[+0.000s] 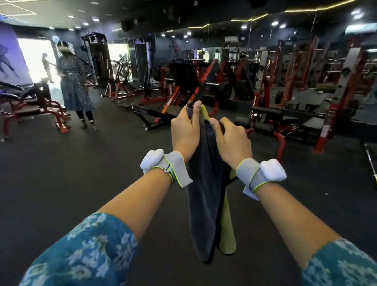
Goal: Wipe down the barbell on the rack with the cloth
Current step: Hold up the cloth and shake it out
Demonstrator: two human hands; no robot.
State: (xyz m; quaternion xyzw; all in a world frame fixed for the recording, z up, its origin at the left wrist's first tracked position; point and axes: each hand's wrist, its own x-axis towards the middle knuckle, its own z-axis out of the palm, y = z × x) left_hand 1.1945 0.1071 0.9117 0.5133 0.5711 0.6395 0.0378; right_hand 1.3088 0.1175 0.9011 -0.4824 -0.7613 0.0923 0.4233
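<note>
Above dark floor | left hand, right hand: grip clenched on cloth | cloth's top hidden inside fists

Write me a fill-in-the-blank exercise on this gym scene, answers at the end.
1. The left hand and the right hand both grip a dark grey ____.
2. The cloth hangs ____ from the hands.
3. Each wrist strap carries a ____ device.
4. Two bare barbell bars lie on the ____ at the right.
Missing words: cloth; down; white; floor.
</note>
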